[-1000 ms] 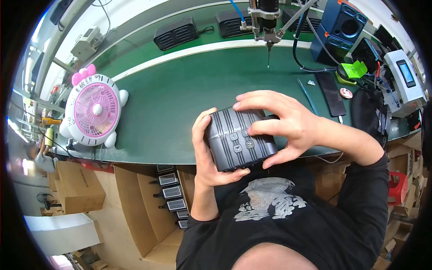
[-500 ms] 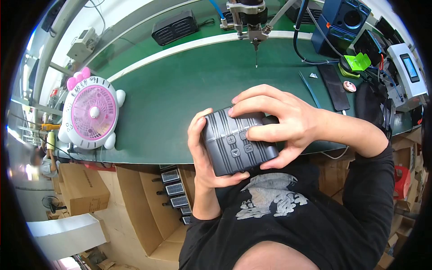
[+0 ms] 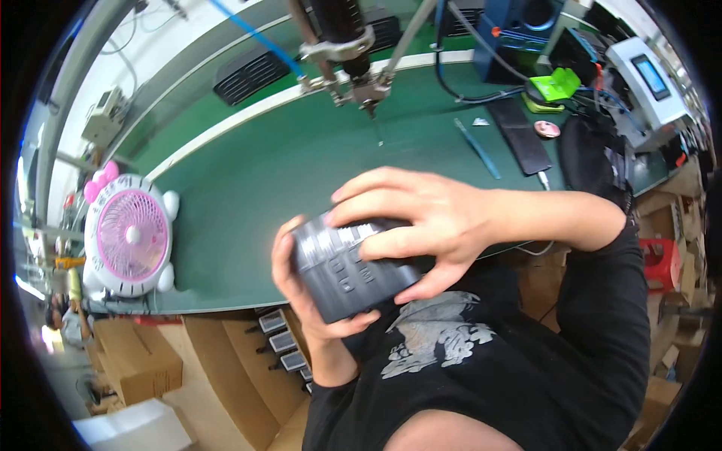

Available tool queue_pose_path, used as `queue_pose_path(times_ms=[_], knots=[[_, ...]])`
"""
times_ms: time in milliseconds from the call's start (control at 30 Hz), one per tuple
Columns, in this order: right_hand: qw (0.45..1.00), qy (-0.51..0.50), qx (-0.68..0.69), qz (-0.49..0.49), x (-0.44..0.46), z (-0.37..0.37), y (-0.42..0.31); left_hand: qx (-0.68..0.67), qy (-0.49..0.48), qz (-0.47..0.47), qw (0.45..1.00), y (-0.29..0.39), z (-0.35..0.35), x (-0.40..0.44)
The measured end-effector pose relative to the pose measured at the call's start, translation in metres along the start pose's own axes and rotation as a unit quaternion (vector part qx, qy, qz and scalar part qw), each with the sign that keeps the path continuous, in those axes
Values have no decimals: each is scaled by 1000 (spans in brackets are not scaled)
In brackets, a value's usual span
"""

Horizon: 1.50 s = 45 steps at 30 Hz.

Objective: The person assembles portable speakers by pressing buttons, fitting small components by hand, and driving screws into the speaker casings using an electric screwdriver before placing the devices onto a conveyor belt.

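A black ribbed portable speaker (image 3: 342,274) with raised buttons on its face is held between both hands, slightly tilted, near the bench's front edge. My left hand (image 3: 308,304) wraps around its left side and lower edge, with the thumb along the bottom. From the right, my right hand (image 3: 425,222) grips it, fingers over the top edge and face, thumb at the lower right corner. One right finger rests by the buttons. Beyond the hands hangs an electric screwdriver (image 3: 353,52) with a thin bit pointing down at the green bench mat (image 3: 226,218).
A pink and white fan (image 3: 131,233) stands at left. An open carton (image 3: 226,361) below holds several units with small panels. At right lie blue tweezers (image 3: 477,148), a dark phone (image 3: 519,135) with a cable, a green case (image 3: 556,86) and a white device with a screen (image 3: 650,83).
The whole view has shifted and tilted, so bench items appear displaced. Both hands and the speaker sit lower and further left in view; the grip looks much the same.
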State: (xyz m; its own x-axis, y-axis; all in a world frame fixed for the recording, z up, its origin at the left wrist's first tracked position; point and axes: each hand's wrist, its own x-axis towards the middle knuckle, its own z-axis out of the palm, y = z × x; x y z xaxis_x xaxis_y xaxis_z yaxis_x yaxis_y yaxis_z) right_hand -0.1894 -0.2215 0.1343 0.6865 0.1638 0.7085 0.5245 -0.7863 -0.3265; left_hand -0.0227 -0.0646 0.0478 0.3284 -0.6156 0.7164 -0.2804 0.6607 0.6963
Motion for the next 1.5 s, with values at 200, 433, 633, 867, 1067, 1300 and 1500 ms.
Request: queue_pose_path(times_ms=[200, 433, 633, 867, 1067, 1300, 1500], knots=[[981, 45, -120, 146, -51, -37, -22, 9, 6, -17, 1000, 3, 2, 0], [806, -76, -381, 446, -141, -62, 17, 21, 5, 3, 1000, 0, 2, 0], [780, -102, -297, 541, -155, -67, 40, 48, -7, -4, 999, -2, -3, -3], [894, 14, -250, 372, -92, -169, -15, 76, -34, -9, 996, -2, -7, -6], [846, 403, -281, 207, -4, -305, -55, 59, -29, -14, 998, 1, -4, -4], [750, 401, -519, 87, 101, -482, -37, 21, -38, -71, 996, 25, 4, 6], [627, 450, -629, 91, 133, -597, -4, 30, -42, -67, 996, 22, 0, 5]])
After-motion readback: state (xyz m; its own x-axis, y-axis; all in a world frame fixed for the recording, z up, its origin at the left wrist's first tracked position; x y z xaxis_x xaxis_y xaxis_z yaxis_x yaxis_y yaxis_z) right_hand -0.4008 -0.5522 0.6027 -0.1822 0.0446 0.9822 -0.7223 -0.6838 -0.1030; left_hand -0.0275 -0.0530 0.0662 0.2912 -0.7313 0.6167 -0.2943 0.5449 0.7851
